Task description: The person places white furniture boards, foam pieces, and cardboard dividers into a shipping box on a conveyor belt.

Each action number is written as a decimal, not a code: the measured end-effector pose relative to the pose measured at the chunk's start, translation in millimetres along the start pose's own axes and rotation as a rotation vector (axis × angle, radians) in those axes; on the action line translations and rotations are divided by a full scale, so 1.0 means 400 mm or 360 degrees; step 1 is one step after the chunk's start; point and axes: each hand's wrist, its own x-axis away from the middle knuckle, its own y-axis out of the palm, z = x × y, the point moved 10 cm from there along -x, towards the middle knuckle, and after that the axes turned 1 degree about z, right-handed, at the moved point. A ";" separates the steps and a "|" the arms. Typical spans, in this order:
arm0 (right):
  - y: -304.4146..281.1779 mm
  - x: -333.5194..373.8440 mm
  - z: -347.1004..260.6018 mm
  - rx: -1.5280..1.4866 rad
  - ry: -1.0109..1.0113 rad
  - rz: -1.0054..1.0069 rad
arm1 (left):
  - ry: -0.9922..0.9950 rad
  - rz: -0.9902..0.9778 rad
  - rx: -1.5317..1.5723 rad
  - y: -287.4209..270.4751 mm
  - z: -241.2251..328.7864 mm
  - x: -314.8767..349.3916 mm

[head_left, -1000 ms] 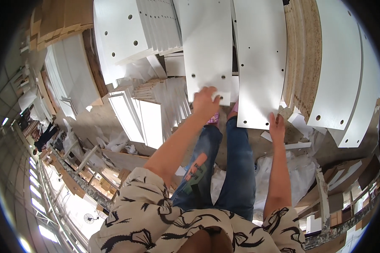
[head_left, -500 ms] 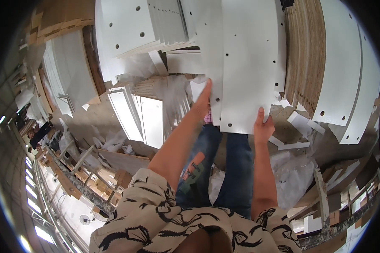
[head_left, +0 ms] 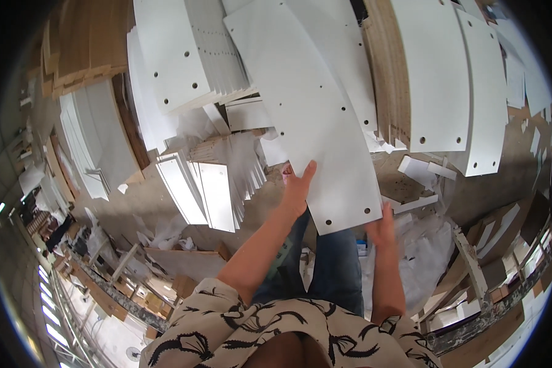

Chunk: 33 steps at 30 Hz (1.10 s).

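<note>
1. Between the two hands, a long white panel [head_left: 316,116] with drilled holes is held up over the person's blue-trousered legs [head_left: 334,270]. A second ago it lay lower among the other boards; now it is lifted and slanted, its far end reaching toward the upper left.
2. The left hand [head_left: 297,187] has shifted from the panel's top surface to its near left edge. Its fingers lie flat against the board with the thumb underneath, clamped on that edge.
3. The right hand [head_left: 381,226] grips the near right corner, just beside a pair of drilled holes. It sits closer to the body than it did a second ago.
4. Left of the panel, a stack of white boards [head_left: 178,55] leans on a taller pile, and a bundle of narrow white slats [head_left: 211,190] lies on the floor below it.
5. Right of the panel stand edge-on chipboard sheets [head_left: 389,67] and two more white panels [head_left: 466,86], well apart from the hands.
6. Small white offcuts [head_left: 420,168] lie on the floor near the right hand, beside crumpled clear plastic wrap [head_left: 432,251].
7. The held panel covers whatever lies behind it, and its far end is cut off by the top edge.
8. The right hand's fingertips are hidden under the board, so I cannot tell how far they wrap around.
</note>
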 end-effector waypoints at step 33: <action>-0.156 2.341 0.667 -0.1443 -0.1505 0.2668 | -0.0243 -0.2449 -0.0744 0.458 -0.256 1.880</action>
